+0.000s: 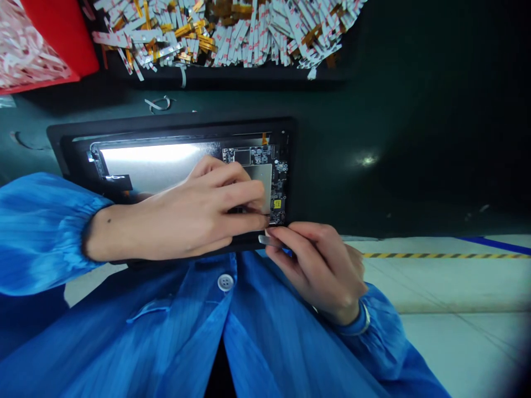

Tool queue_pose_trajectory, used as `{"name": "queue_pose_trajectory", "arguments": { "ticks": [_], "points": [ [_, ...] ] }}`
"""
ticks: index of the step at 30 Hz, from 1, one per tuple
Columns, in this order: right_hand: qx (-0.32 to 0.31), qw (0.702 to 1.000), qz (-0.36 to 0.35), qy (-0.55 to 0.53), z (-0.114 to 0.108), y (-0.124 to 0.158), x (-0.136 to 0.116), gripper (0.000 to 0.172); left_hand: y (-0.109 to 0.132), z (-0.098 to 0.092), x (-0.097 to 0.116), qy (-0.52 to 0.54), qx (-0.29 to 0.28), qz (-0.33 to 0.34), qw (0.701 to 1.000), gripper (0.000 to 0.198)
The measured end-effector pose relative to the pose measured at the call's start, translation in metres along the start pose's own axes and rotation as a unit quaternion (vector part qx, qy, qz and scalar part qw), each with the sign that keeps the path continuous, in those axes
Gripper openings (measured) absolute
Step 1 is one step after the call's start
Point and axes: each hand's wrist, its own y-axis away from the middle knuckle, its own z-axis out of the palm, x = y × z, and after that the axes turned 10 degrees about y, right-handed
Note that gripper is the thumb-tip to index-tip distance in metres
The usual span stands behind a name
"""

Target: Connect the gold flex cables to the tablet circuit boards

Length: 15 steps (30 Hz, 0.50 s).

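An opened tablet lies in a black tray-like frame, its silver inner plate and green-black circuit board exposed. My left hand reaches across it, fingers bent and close together. Its fingertips press at the board's lower right corner, with the thumb along the near edge. Right beside them, my right hand is closed in a pinch. A thin pale strip sticks out between its fingers; its exact kind is unclear. The pinching tips meet the tablet's near right corner, and the contact point is hidden.
Beyond the tablet, a dark tray holds a heap of white and orange adhesive-backed strips. A red bin with pale scraps stands at the far left. A curled strip lies on the dark green table, whose near edge runs at right.
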Motion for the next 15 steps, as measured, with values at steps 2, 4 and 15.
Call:
{"name": "queue_pose_trajectory", "arguments": {
  "ticks": [2,4,15],
  "points": [
    [0.008,1.0,0.018,-0.021,0.002,0.002,0.0,0.016,-0.001,-0.001,0.0,-0.022,-0.008,0.018,1.0,0.029],
    [-0.004,0.997,0.049,-0.067,0.002,0.003,0.002,0.016,-0.003,-0.002,0.001,-0.078,-0.023,0.049,0.995,0.03],
    [0.145,0.644,0.528,-0.534,-0.011,-0.071,0.129,0.03,-0.004,-0.027,0.013,-0.215,-0.016,0.028,0.976,0.034]
  ]
}}
